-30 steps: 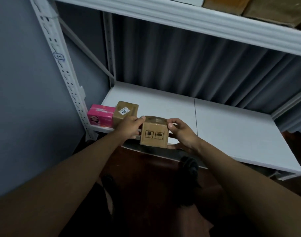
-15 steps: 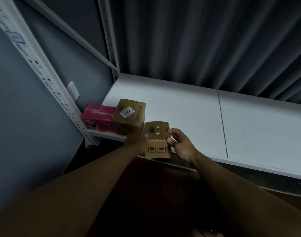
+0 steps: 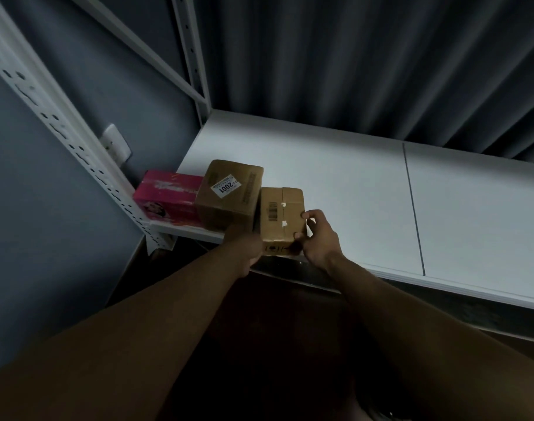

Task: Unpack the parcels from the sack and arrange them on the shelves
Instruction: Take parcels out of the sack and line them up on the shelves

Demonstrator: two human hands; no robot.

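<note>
Obs.: person stands at a white metal shelf (image 3: pixel 335 177), both bare forearms reaching forward and down to its front left corner.

Small brown parcel (image 3: pixel 281 217): sits at the front edge of the shelf, taped seam and barcode facing up, handling symbols on its near face partly hidden. Upright, square to the edge.

Right hand (image 3: pixel 319 238): fingers curled against the parcel's right side, thumb at its near corner; in contact, pressing on that side.

Left hand (image 3: pixel 244 247): at the parcel's near-left corner, motion-blurred. Whether it grips or merely touches, cannot tell.

Neighbours: a larger brown box (image 3: pixel 229 194) with a white label reading "2001" stands just left of the small parcel, the two nearly touching or touching; gap not resolvable. Left again, a pink box (image 3: pixel 168 194) lies against the larger box, at the shelf's left end by the perforated upright (image 3: pixel 56 123).

Rest of shelf to the right is bare white board with one seam line. Grey ribbed curtain (image 3: pixel 366 62) hangs behind. White wall socket (image 3: pixel 117 144) on the grey wall left of the rack.

Lighting dim; floor below dark, no detail readable.
</note>
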